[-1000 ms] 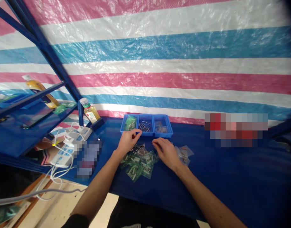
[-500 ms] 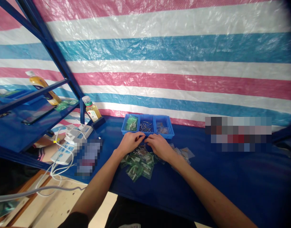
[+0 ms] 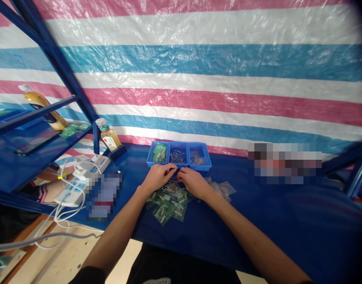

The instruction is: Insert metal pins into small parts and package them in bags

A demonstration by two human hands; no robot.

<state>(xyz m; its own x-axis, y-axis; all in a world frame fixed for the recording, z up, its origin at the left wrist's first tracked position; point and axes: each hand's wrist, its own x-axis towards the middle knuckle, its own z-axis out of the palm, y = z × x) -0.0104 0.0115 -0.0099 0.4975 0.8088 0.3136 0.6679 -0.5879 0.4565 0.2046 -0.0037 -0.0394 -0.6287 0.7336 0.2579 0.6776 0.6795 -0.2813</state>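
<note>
Bare forearms (image 3: 114, 236) reach up from the bottom of the frame onto a blue table cover (image 3: 257, 221). Green plastic packets (image 3: 164, 209) lie heaped at centre, with clear bags (image 3: 223, 189) off to the right and a small scatter of metal pins (image 3: 171, 186) at the top of the heap. The left hand (image 3: 157, 177) and the right hand (image 3: 193, 183) curl inward above those pins, their fingertips (image 3: 174, 169) drawn narrow and nearly meeting just in front of a blue three-compartment tray (image 3: 178, 165). Whether they pinch a pin is hard to say, as the fingers hide it from this view. Moving pins from the pile to the tray looks like the step in hand, and the next move would call for a firm pinch and a short lift over the tray wall into the middle compartment (image 3: 177, 156). Farther off, at upper left, a juice bottle (image 3: 109, 138) stands upright beside a blue shelf post (image 3: 95, 137), and a striped tarp (image 3: 198, 59) fills the back.
</note>
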